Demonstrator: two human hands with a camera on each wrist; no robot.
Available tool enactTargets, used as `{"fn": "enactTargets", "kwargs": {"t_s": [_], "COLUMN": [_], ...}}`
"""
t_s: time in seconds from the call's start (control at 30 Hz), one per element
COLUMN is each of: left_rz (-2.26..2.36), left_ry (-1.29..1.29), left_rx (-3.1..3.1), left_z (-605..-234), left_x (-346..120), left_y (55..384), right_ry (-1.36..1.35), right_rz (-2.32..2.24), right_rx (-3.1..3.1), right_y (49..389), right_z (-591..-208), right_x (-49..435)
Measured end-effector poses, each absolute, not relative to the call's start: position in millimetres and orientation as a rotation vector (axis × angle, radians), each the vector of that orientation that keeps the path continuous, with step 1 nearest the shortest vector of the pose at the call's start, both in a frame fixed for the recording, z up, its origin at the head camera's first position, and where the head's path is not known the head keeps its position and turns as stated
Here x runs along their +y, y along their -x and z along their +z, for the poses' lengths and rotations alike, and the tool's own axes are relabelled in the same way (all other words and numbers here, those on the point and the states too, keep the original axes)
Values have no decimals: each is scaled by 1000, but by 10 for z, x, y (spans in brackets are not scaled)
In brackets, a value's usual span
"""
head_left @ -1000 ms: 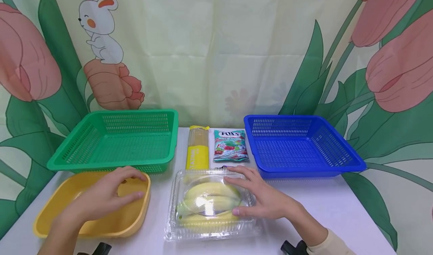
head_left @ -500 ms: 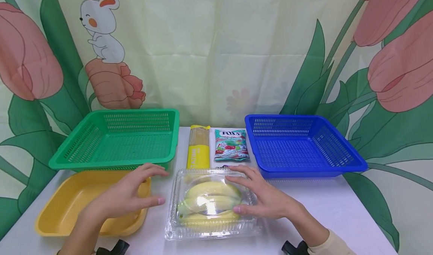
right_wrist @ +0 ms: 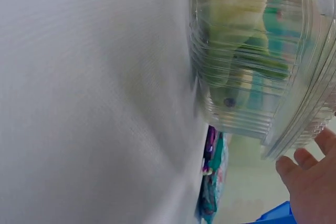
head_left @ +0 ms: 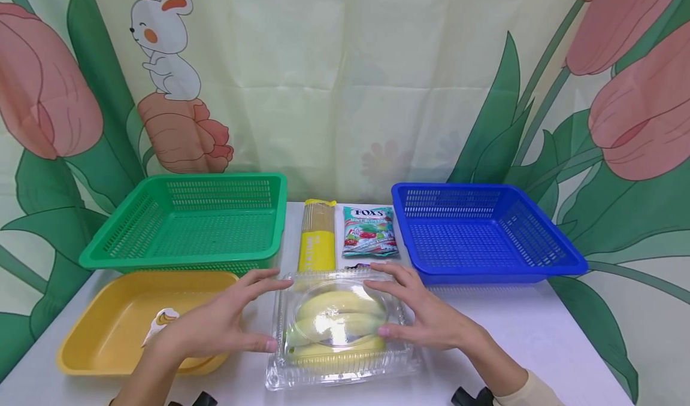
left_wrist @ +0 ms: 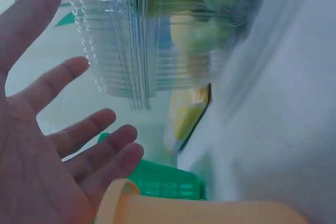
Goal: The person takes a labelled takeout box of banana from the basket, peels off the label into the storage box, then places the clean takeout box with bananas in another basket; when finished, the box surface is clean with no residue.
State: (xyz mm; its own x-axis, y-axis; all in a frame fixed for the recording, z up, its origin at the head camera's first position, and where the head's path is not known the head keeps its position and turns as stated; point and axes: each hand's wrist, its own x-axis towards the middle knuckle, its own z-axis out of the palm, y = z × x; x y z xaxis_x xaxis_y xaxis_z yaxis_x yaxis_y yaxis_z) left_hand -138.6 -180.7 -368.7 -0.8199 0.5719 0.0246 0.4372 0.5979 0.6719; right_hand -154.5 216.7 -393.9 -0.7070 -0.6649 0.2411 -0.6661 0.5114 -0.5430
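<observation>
A clear plastic clamshell box (head_left: 345,373) with bananas (head_left: 334,325) inside lies at the front middle of the table in the head view. My left hand (head_left: 223,325) is at the box's left side, fingers spread and slightly bent, thumb tip right at the edge. From the left wrist, the palm (left_wrist: 37,156) faces the box's ridged side wall (left_wrist: 168,40). On the other side, my right hand (head_left: 426,313) has its spread fingers and thumb over the right part of the lid. The right wrist view shows those fingertips (right_wrist: 286,166) close by the lid's rim.
Left of the box stands a yellow basin (head_left: 97,334) holding a banana picture cutout (head_left: 162,321). Behind are a green basket (head_left: 215,232), a yellow noodle packet (head_left: 317,238), a Fox's candy bag (head_left: 369,232) and a blue basket (head_left: 458,238). A purple item (right_wrist: 210,142) lies behind the box.
My left hand has moved right, from over the yellow basin to the box's left edge, uncovering the picture cutout in the basin. The right hand has stayed at the box's right side.
</observation>
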Motion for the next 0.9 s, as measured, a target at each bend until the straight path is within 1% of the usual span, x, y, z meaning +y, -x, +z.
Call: {"fn": "enactTargets", "kwargs": {"t_s": [0.33,0.5,0.9], "left_rz": [1024,1014,1001], "left_ry": [-918,-905,-963], "left_rx": [2583,2586,2592], "left_z": [-3721,-3747,-3835], "left_x": [-1803,-1788,-1739], "left_y": [1352,1319,1280], "right_ry": [-1157,-1111,-1151], "right_rz": [991,996,1026], "right_rx": [-2720,-2734,-2748], "right_y": [1536,1511,1435], "right_z": [-3948,-3958,-3968], "right_x": [2169,2177,2307]}}
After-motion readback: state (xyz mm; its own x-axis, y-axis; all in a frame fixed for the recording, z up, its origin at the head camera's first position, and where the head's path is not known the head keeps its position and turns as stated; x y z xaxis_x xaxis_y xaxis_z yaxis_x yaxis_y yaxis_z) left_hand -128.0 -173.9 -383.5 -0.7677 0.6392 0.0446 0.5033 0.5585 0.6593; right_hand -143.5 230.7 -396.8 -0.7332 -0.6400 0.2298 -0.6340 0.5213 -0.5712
